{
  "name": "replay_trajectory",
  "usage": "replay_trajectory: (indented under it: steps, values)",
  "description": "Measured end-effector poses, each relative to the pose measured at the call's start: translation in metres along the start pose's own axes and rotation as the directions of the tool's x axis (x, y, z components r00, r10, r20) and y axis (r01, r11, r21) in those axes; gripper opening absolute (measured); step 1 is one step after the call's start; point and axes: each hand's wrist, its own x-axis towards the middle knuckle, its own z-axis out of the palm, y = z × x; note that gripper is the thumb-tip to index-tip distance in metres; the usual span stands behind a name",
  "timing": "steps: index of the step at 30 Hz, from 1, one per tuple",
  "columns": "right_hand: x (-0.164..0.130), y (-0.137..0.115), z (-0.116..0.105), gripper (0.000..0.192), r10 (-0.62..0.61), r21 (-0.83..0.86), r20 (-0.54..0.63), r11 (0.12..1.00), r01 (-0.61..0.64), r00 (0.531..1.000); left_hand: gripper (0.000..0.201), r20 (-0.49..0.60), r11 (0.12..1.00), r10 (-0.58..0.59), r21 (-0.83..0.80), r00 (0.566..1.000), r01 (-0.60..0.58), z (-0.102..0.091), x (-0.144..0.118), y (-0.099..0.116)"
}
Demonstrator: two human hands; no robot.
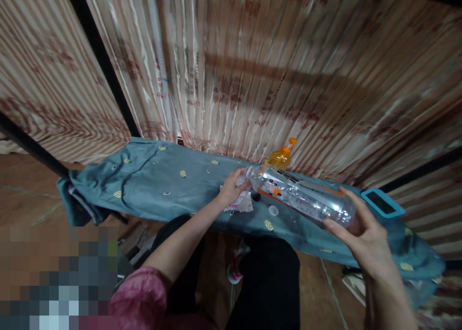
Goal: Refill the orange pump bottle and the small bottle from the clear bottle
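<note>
Clear bottle [303, 200] held level over desk [151, 181]: left hand [231, 188] grips neck, right hand [361, 229] cups base. Judged light, thin-walled, slippery.

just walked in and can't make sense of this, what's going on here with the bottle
A person holds a large clear plastic bottle on its side over a table covered with a teal patterned cloth. The right hand cups its base and the left hand grips its neck end. Under the left hand lies a crumpled white paper wrapper. A small black cap and a white round lid lie on the cloth. Behind stand an orange-capped bottle of yellow liquid and a device with a turquoise frame.
</note>
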Motion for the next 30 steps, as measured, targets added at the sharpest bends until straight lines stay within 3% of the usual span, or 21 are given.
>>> replay_trajectory:
  steps: [5,15,21,30]
  values:
    - [0.000,0.008,0.001,0.085,-0.021,0.035,0.002,0.999,0.021,1.000,0.040,-0.001,1.000,-0.005,-0.004,1.000,0.005,-0.001,0.000,0.000]
    - [-0.002,0.006,-0.005,0.086,-0.035,-0.126,-0.030,0.992,0.031,0.999,0.043,0.028,0.998,-0.054,0.019,0.998,0.053,-0.005,0.002,-0.001]
    - [-0.007,0.006,-0.007,0.092,0.121,-0.057,-0.048,0.991,-0.123,0.992,0.043,0.044,1.000,-0.019,-0.018,0.999,0.020,-0.005,0.002,-0.003]
    - [-0.017,0.015,-0.019,0.087,0.075,-0.157,0.003,0.985,-0.073,0.997,0.038,0.023,0.997,-0.001,-0.076,1.000,0.002,-0.003,0.001,0.000]
